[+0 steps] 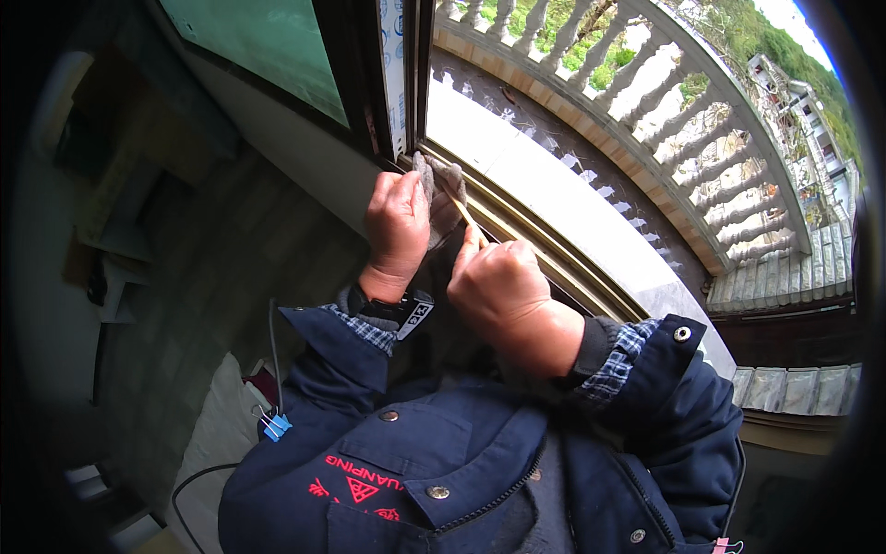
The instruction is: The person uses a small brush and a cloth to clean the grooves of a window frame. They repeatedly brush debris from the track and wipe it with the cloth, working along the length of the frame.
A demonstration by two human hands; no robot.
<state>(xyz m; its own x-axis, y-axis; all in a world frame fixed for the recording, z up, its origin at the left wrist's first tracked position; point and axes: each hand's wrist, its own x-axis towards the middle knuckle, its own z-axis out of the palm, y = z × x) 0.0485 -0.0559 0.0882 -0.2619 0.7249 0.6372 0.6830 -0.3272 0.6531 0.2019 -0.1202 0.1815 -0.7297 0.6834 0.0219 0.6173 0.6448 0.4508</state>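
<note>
A grey cloth (423,173) is gripped in my left hand (398,221) at the corner of a window frame. My right hand (505,280) is closed around a thin, light-coloured stick (465,210), likely wooden. The stick's far end meets a bunched part of the cloth, over the window's sliding track (540,253). Cloth hangs below my left hand as well. Where exactly the stick's tip sits is hidden by the folds.
A window sash with greenish glass (263,48) stands at upper left, beside a frame upright with printed film (393,76). Outside are a pale sill (512,149) and a baluster railing (644,104). A cable (275,353) runs by my left sleeve, near a blue binder clip (277,427).
</note>
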